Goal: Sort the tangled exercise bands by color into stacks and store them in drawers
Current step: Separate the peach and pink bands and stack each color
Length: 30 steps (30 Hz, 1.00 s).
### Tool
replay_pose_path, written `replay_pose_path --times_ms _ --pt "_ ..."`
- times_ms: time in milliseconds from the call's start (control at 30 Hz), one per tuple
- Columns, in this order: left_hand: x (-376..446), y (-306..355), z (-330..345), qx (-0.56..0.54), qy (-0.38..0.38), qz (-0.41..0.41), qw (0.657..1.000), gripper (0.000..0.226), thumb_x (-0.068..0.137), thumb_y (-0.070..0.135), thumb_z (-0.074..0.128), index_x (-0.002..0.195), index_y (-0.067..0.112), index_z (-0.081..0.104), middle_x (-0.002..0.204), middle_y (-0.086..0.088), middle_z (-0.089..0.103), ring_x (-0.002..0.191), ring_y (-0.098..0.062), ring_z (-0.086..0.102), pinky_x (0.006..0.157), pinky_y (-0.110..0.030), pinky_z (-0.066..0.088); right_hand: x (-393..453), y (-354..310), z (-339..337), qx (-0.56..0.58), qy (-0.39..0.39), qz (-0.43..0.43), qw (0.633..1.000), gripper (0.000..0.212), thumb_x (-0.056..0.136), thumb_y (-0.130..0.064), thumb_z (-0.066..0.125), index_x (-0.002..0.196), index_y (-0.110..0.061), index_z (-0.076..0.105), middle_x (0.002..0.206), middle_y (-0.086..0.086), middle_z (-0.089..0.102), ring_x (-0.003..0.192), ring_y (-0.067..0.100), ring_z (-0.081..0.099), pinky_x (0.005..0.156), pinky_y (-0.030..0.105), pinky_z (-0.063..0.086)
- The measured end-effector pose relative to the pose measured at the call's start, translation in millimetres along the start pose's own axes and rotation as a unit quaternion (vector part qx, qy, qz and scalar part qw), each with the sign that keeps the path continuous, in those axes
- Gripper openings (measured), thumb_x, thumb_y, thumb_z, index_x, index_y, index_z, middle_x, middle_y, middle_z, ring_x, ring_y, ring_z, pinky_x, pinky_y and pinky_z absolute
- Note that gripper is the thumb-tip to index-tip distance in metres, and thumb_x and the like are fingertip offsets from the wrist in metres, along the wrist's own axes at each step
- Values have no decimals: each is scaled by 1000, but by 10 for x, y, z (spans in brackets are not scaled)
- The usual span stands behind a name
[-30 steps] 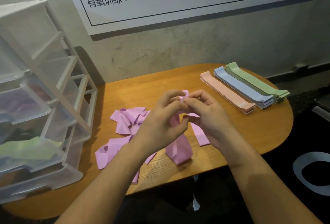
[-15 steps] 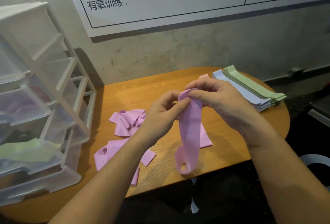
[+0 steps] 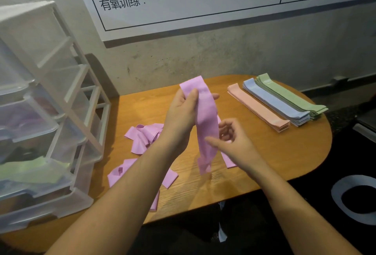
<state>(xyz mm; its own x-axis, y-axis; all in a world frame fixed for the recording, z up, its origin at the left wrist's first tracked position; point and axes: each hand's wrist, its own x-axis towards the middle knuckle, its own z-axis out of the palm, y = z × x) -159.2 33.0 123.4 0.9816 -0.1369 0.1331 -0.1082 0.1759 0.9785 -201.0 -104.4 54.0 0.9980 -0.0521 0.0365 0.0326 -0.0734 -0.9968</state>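
right now my left hand (image 3: 181, 112) pinches the upper end of one pink band (image 3: 206, 124) between thumb and fingers, holding it up over the table (image 3: 284, 159) so it hangs straight down and shows itself free of knots. my right hand (image 3: 234, 142) sits beside the lower half of the band, thumb touching its front face and fingers loosely curled behind it; i cannot tell for sure whether they pinch it or only steady it, though it looks like a light guide to smooth the strip flat.

the loose pink bands (image 3: 146, 134) lie crumpled on the table under my left forearm, more of them trailing toward the near edge, and one flat pink strip (image 3: 228, 159) lies just behind my right hand, likely the start of a pink stack. at the far right the sorted stacks lie side by side: peach stack (image 3: 258, 108), blue stack (image 3: 276, 104), green stack (image 3: 291, 98), each laid flat so they keep their shape for lifting. the drawer unit (image 3: 46, 112) stands on the left end of the table, with something green visible through a lower drawer.

i judge pink is the last colour to sort; none of the flat stacks at the right has gone into a drawer yet
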Motion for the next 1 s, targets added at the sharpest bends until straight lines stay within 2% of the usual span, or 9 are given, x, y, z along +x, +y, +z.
replay_pose_path --times_ms 67,167,300,433,533,700,833,900,1000 --pt "32 29 17 -16 3 -15 1000 29 109 24 39 127 6 53 104 -4 77 85 -18 71 75 -35 58 3 172 44 -46 -18 47 998 34 81 -15 81 107 -14 58 93 7 67 76 12 57 71 30 51" --pt "63 35 28 -38 20 -26 999 27 110 25 39 129 13 54 104 0 77 91 -12 71 72 -28 58 25 300 87 -75 5 66 995 8 85 -11 69 89 -15 64 77 -5 65 65 4 54 64 22 44" --pt "91 -7 13 -57 34 -33 997 29 110 24 37 132 10 49 104 -1 77 94 -14 71 73 -29 57 66 372 125 -25 41 103 993 12 91 -4 55 85 -11 63 68 -9 61 67 10 55 65 24 44" --pt "153 -95 -52 -51 101 -22 993 24 110 23 36 122 10 52 89 -1 78 90 -16 72 81 -39 55 155 423 69 76 115 173 975 14 99 -7 44 96 -18 54 78 4 63 65 22 57 41 21 34" --pt "181 -163 -100 -100 128 -34 986 17 111 21 34 105 16 49 78 -3 73 77 -23 73 79 -41 57 202 482 11 151 155 204 955 11 101 -11 46 99 -17 55 82 10 62 60 22 51 52 28 27" --pt "240 -327 -215 -40 165 -81 982 19 107 16 33 98 22 48 72 4 50 51 -10 44 50 -24 38 195 408 -89 262 159 181 935 11 98 -19 63 106 -11 63 99 11 73 83 21 68 73 36 56" --pt "188 -412 -280 194 88 -66 975 24 98 13 44 93 30 59 68 19 54 62 -5 46 56 -22 38 145 295 -167 245 101 143 954 10 93 -20 68 99 -13 66 91 7 72 80 16 66 67 26 54" --pt "90 -420 -249 253 5 -64 965 9 98 28 59 91 31 64 74 21 59 66 1 51 67 -22 42 131 208 -199 256 82 141 953 12 89 -18 71 99 -12 69 89 6 73 79 15 66 69 27 55" --pt "-7 -467 -253 370 -132 -127 911 29 83 58 72 88 30 69 78 18 66 70 2 58 69 -21 46 121 89 -266 276 44 141 950 18 81 -14 73 98 -8 70 87 8 73 77 16 67 67 27 57"
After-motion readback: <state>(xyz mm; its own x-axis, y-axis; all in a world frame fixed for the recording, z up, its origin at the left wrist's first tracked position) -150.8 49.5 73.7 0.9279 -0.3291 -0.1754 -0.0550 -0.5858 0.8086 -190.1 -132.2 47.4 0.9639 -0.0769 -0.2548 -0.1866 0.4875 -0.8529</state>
